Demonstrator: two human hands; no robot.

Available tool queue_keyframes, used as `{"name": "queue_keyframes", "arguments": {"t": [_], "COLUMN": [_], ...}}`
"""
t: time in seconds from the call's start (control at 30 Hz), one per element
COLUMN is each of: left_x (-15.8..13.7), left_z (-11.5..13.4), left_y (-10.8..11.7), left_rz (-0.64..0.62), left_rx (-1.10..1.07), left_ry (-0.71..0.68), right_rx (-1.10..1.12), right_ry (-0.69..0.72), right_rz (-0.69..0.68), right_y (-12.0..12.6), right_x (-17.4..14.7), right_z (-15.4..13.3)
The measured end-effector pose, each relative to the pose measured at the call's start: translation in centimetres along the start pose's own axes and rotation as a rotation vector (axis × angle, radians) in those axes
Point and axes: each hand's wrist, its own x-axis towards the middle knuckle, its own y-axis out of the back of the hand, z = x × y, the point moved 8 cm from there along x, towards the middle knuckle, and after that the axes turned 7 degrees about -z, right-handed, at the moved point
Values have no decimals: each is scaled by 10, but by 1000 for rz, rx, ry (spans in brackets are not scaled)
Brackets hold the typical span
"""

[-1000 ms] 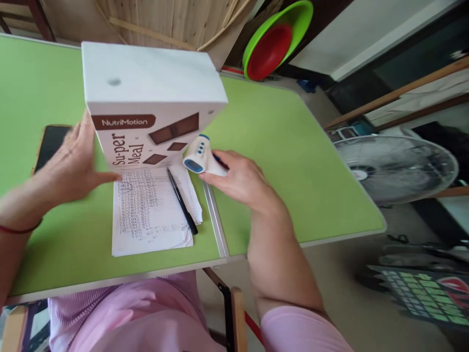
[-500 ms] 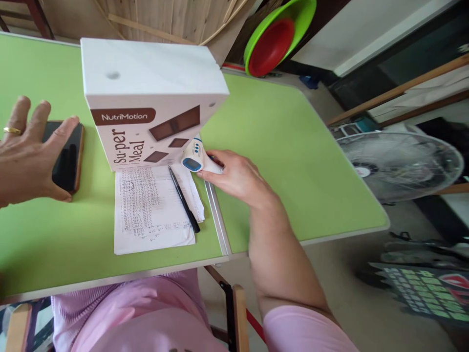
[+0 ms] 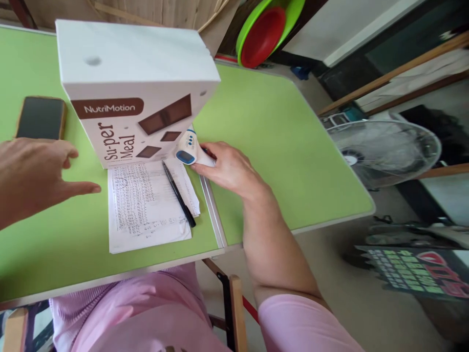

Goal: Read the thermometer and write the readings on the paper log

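Note:
My right hand (image 3: 234, 171) is wrapped round the handle of a white and blue infrared thermometer (image 3: 187, 150), its small screen facing me. The thermometer is beside the lower right corner of a white NutriMotion box (image 3: 120, 129) standing upright. My left hand (image 3: 40, 171) is empty, thumb stretched out toward the paper and fingers partly bent. Just beyond that hand lies a smartphone (image 3: 41, 116) with a dark screen, its near end partly covered by the hand. Handwritten paper sheets (image 3: 139, 210) lie in front of the box, with a black pen (image 3: 179, 195) resting across them.
The green table (image 3: 271, 146) has a metal seam (image 3: 212, 210) running across it near my right hand. Past its right end stands a fan (image 3: 384, 151). Red and green basins (image 3: 262, 36) are at the back. A folding chair (image 3: 238, 313) is below the front edge.
My left hand has come off the phone and moved toward me, its fingers now more bent. The phone lies turned at a different angle. My right hand still holds the thermometer; the view has shifted slightly.

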Motion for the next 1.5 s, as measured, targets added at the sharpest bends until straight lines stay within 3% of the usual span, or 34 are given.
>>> {"name": "queue_keyframes", "arguments": {"t": [0.1,0.13,0.23,0.3,0.4,0.53,0.7,0.87,1.13,1.23,1.4,1.5], "left_x": [2,3,2,-6,-12,-18,-23,-18,-3,-12,-36,-47], "left_z": [27,42,96,125,147,155,151,152,152,162,194,203], "left_y": [1,-3,-4,-7,-23,-42,-46,-50,-57,-58,-66,-68], "left_rz": [-60,-101,-7,88,116,52,48,59,69,63,-7,-5], "left_rx": [154,129,-50,-111,-139,-121,-120,-114,-113,-122,-131,-159], "left_ry": [101,53,-298,-513,-609,-653,-680,-629,-575,-611,-749,-772], "right_rx": [4,29,189,250,198,297,724,1061,1137,1199,1212,1176], "right_ry": [24,50,212,323,364,381,442,524,524,510,322,305], "right_rz": [95,164,255,149,68,43,97,54,272,194,-53,-86], "right_y": [7,12,13,-1,-14,-11,9,9,10,2,-22,-29], "right_x": [-4,-7,-21,-27,-32,-30,-31,-42,-56,-54,-44,-41], "right_z": [0,-4,-28,-50,-69,-63,-46,-50,-39,-42,-58,-68]}}
